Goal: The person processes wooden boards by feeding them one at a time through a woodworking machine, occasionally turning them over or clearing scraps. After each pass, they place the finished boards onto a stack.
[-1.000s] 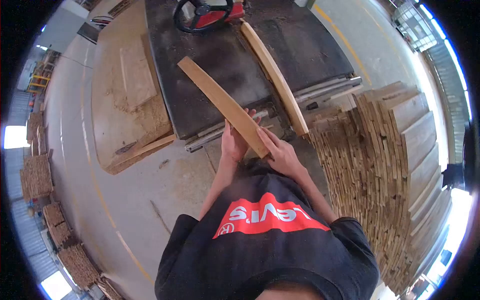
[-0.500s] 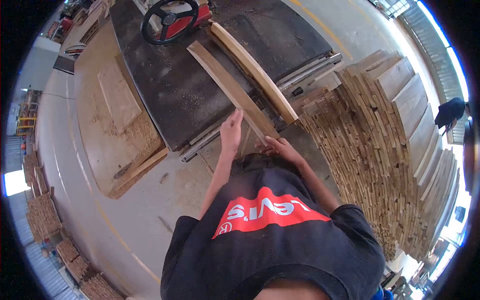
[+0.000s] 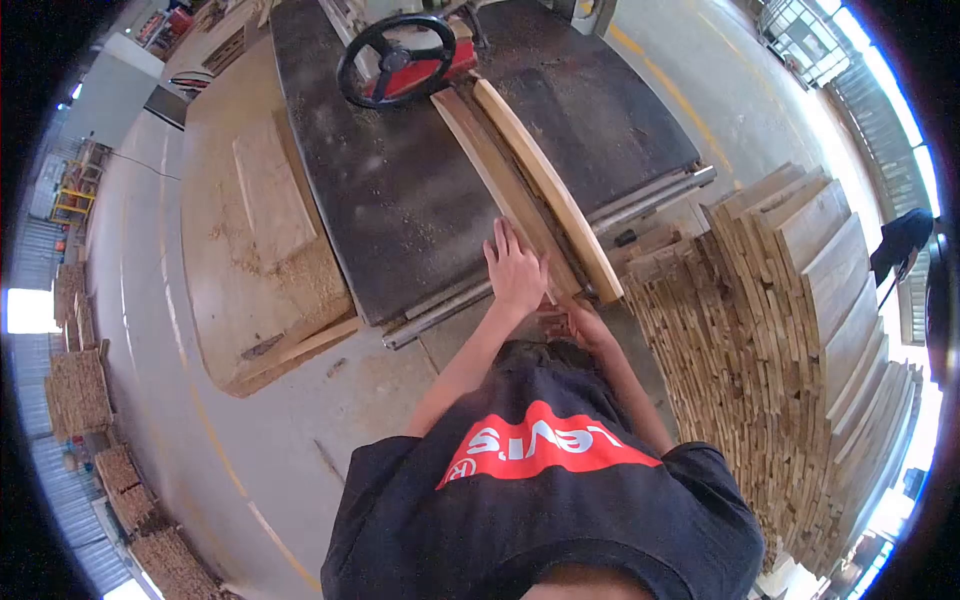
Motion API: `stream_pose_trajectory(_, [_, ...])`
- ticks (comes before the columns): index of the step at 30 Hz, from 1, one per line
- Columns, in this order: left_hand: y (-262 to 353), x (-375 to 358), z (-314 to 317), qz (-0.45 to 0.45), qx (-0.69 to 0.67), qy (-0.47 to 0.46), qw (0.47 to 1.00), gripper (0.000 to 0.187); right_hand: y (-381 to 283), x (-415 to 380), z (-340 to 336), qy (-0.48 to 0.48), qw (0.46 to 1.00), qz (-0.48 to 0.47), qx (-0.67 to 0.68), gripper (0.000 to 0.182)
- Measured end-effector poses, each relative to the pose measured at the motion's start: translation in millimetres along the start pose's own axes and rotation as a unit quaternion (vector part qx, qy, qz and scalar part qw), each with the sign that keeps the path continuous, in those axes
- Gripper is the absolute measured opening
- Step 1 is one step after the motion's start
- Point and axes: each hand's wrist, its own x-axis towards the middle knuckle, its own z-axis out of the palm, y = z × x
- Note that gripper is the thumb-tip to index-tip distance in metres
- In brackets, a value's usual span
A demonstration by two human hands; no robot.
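A long wooden board (image 3: 490, 170) lies on the dark machine table (image 3: 370, 215), alongside a paler wooden strip (image 3: 555, 190) to its right. My left hand (image 3: 516, 275) rests on the left edge of the board with its fingers spread. At the board's near end, by the table's front edge, my right hand (image 3: 580, 325) has its fingers curled round the wood. Some of those fingers are hidden beneath it. The board's far end lies near a black handwheel (image 3: 396, 61) over a red machine part (image 3: 430, 68).
To the right rises a tall stack of boards (image 3: 750, 350). A side table (image 3: 215, 300) with a flat board and sawdust on it stands at the left. At the far right is a person in dark clothes (image 3: 903, 240). More wood piles (image 3: 80, 390) stand at the far left.
The board has moved right, against the pale strip, and lies flatter on the table. My left hand has opened out from a pinched shape onto it. The view has shifted.
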Motion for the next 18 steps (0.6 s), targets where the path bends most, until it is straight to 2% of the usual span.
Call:
stream_pose_trajectory(3, [-7, 28, -19, -0.015, 0.002, -0.099, 0.995, 0.064, -28, 1, 29, 0.106, 0.990, 0.088, -0.012, 0.041])
stream_pose_trajectory(6, [-15, 54, -23, -0.018, 0.020, -0.119, 0.993, 0.063, -20, 30, 21, 0.058, 0.995, 0.060, 0.047, 0.039])
stream_pose_trajectory(9, [-22, 75, -30, -0.016, 0.043, -0.153, 0.987, 0.061, -31, 55, 22, -0.005, 0.986, 0.081, 0.148, 0.037])
stream_pose_trajectory(12, [-39, 98, -26, -0.017, 0.057, -0.143, 0.988, 0.061, -44, 89, 40, 0.016, 0.978, 0.055, 0.201, 0.031])
stream_pose_trajectory(15, [-58, 126, -24, -0.025, 0.028, -0.147, 0.988, 0.063, -66, 109, 80, 0.130, 0.982, 0.007, 0.136, 0.027])
stream_pose_trajectory(16, [-61, 135, -24, -0.018, 0.048, -0.148, 0.988, 0.064, -71, 120, 85, 0.141, 0.976, 0.023, 0.162, 0.027])
stream_pose_trajectory(18, [-63, 145, -23, -0.008, 0.084, -0.155, 0.984, 0.067, -78, 134, 97, 0.155, 0.978, -0.012, 0.140, 0.026])
